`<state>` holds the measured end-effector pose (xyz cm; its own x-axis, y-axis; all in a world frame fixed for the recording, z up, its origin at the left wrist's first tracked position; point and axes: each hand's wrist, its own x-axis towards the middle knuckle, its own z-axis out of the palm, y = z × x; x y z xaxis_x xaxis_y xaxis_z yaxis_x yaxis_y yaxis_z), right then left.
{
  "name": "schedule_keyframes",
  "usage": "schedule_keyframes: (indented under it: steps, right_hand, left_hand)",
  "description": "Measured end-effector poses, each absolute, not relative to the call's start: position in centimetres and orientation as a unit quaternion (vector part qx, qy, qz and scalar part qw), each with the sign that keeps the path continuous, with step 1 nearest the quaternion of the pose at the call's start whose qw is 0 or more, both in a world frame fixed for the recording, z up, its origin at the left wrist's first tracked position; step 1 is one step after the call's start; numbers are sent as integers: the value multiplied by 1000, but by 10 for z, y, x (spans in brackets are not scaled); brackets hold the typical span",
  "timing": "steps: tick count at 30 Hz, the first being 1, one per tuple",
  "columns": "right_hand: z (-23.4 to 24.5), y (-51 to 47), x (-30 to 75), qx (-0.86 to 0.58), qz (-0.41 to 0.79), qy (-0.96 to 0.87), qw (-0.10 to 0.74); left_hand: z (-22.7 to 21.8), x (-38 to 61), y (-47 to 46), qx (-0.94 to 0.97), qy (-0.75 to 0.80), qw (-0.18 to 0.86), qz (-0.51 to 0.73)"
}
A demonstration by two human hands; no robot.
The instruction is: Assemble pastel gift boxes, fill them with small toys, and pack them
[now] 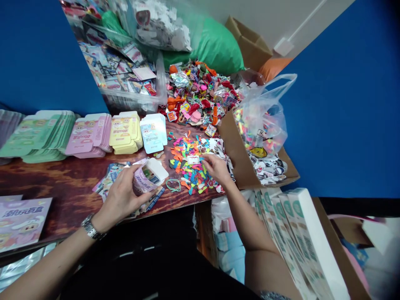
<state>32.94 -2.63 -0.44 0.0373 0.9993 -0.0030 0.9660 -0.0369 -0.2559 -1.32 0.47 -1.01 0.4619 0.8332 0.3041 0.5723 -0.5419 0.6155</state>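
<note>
My left hand point(120, 196), with a metal watch on its wrist, is closed round a small pink and white carton point(149, 176) with its flap open, held just above the wooden table point(62, 179). My right hand point(216, 168) reaches into a spread of small colourful balloons point(187, 164) and pinches something small that I cannot make out. A little white card point(193, 159) lies on the balloons just left of its fingers. A green rubber band point(173, 185) lies between both hands.
Stacks of flat cartons, green point(37, 135), pink point(89, 135), yellow point(125, 132) and blue point(153, 132), line the table's back. Behind them stand a clear bin of cards point(125, 79), a heap of trinkets point(200, 91) and a cardboard box holding a plastic bag point(262, 121). White boxes point(296, 233) stand at lower right.
</note>
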Motion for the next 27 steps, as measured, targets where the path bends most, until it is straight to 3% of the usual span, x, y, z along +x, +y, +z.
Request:
schedule_keyframes:
  steps: [13, 19, 23, 25, 27]
  right_hand:
    - [-26, -17, 317, -724, 61, -687, 9]
    - [-24, -23, 323, -704, 2, -694, 150]
    - [-11, -27, 332, -697, 23, -678, 230]
    - [-6, -32, 334, -692, 64, -686, 215]
    - [-4, -37, 333, -674, 120, -714, 144]
  left_hand:
    - [-10, -13, 1, 820, 433, 226, 299]
    - [-11, -11, 2, 815, 436, 244, 293]
    - [-11, -11, 2, 818, 432, 236, 297]
    - [-12, -11, 2, 817, 433, 233, 301]
    - [-13, -12, 1, 815, 436, 234, 302]
